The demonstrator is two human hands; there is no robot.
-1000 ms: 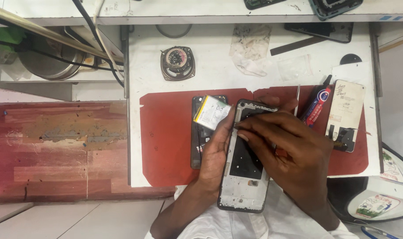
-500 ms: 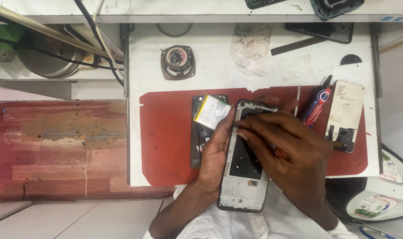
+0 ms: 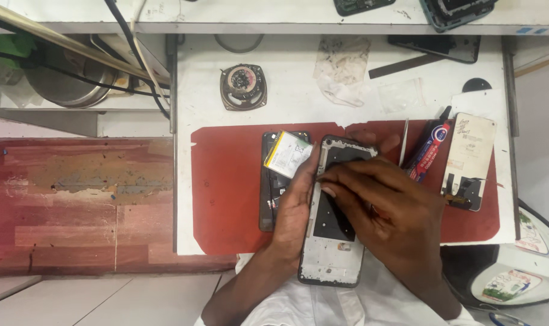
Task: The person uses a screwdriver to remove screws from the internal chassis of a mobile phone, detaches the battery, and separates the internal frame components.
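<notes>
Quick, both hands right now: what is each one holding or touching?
Left hand: closed along the left edge of the opened grey phone frame, steadying it.
Right hand: fingertips pressed on the frame's upper part; any tool cannot be told.

My right hand (image 3: 395, 211) covers much of the opened phone frame (image 3: 332, 247); whatever its fingertips pinch is too small to tell. My left hand (image 3: 295, 208) hides the dark phone's (image 3: 268, 199) right side.
</notes>
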